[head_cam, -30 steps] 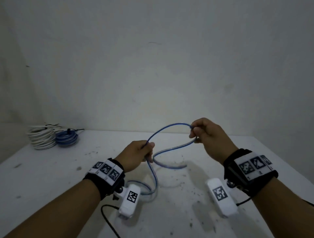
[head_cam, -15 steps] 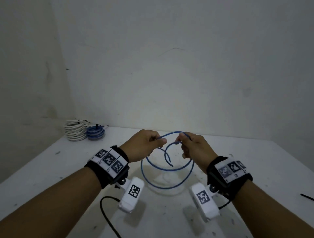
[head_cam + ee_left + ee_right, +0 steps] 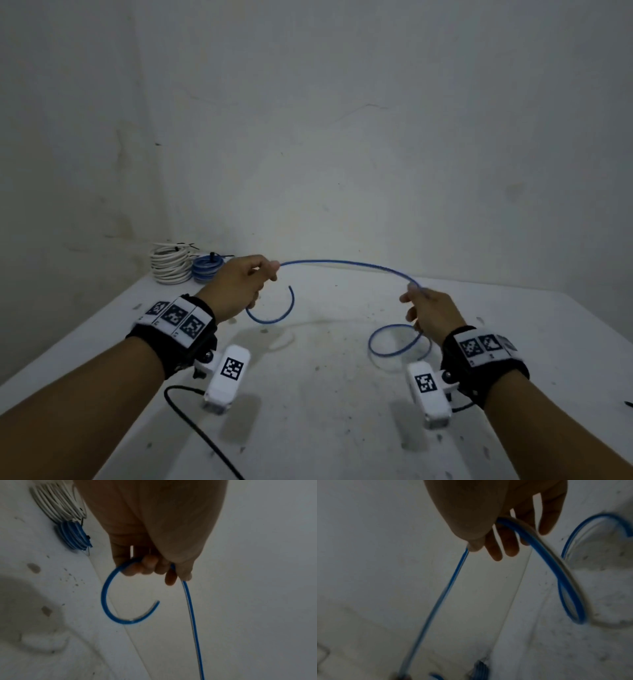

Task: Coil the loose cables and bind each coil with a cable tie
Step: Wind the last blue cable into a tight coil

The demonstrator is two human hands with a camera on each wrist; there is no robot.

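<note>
Both hands well apart above the table [image 3: 308,428]: left hand [image 3: 239,287] w/ fingers curled round blue cable [image 3: 342,263], right hand [image 3: 430,308] pinching it too. Cable arcs btwn them, ends curling free. White coil [image 3: 170,267] & blue coil [image 3: 205,269] sit touching at far left corner.

Bare forearms; black wristbands [image 3: 178,342] with white fiducial-tag strips [image 3: 176,317], white tagged camera pods [image 3: 227,371], thin black cable [image 3: 191,421]

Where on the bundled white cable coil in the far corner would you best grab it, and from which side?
Grip the white coil across its stacked loops on the near side, coming from above. It lies flat by the wall, with the blue coil touching its right side.
</note>
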